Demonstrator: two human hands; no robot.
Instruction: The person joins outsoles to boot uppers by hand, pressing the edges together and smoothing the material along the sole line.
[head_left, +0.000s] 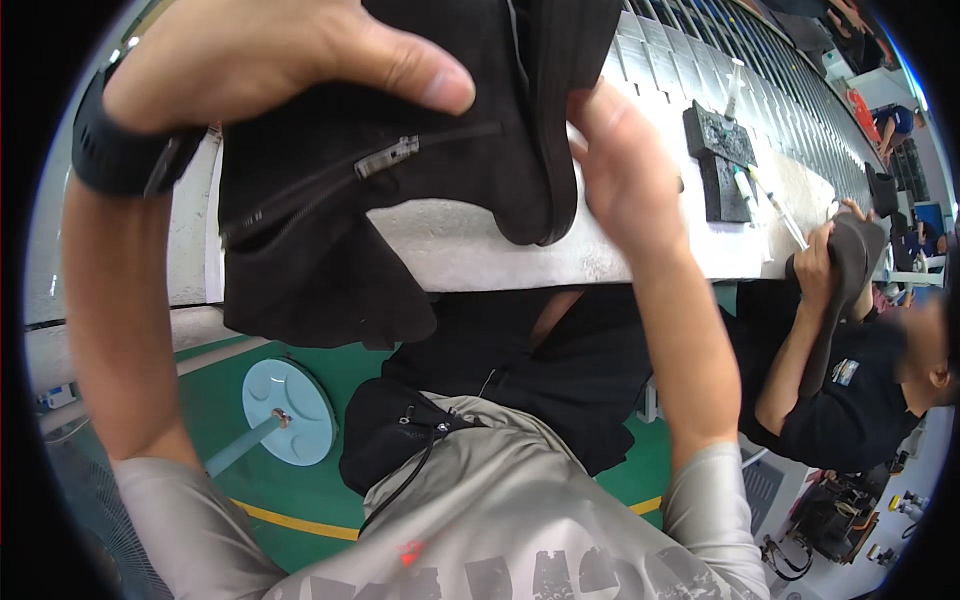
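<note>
A black suede-like ankle boot (460, 165) is held up over the bench, its dark sole turned toward the right. Its side zipper (386, 157) is partly undone, and the loose shaft (330, 285) hangs toward me. My left hand (290, 55) grips the boot from the upper left, thumb laid across it and the other fingers hidden behind. At the sole edge, my right hand (628, 170) is closed on the boot from the right; it is slightly blurred, and its fingertips are partly hidden.
Below the boot runs a pale worktop (450, 245), with a roller conveyor (690, 65) beyond. Black blocks (722, 150) and slim syringe-like tools (780, 210) lie to the right. There, a co-worker (840, 390) handles a dark boot (850, 265). A light-blue round base (288, 410) stands on the green floor.
</note>
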